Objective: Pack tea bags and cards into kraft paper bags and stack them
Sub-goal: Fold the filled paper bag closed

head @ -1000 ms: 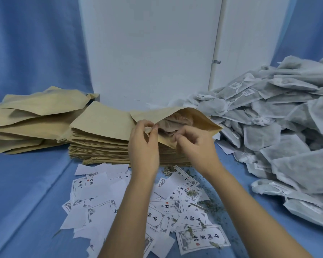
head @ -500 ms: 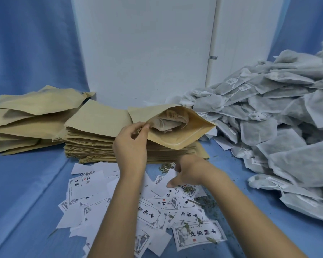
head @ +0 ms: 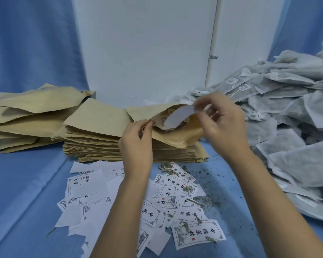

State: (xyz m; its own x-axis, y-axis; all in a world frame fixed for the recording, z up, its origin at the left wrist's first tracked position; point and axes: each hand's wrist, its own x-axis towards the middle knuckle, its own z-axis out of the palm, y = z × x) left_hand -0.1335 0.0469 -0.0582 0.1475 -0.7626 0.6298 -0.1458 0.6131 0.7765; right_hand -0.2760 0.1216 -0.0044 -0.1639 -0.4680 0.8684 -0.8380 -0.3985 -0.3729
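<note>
Two hands at work over a blue-draped worktop point(head: 26, 183). Left hand point(head: 136, 146) pinches the near lip of an open kraft bag point(head: 177, 136), thumb and forefinger closed on the paper edge, holding the mouth agape. Right hand point(head: 222, 123), at 2 o'clock from the left, pinches a white card point(head: 179, 116) by its upper end between thumb and fingertips, the other fingers loosely spread; the card's blank side faces the camera and its lower end sits in the bag's mouth. The open bag lies atop a flat stack of empty kraft bags point(head: 93, 127) at centre. At 9 o'clock, a looser pile of bulging kraft bags point(head: 26, 116). At 3 o'clock, a large heap of grey-white tea bags point(head: 296, 112). At 6 o'clock, printed cards point(head: 157, 202) scattered under the forearms, with loose tea crumbs point(head: 203, 200) strewn among them.
</note>
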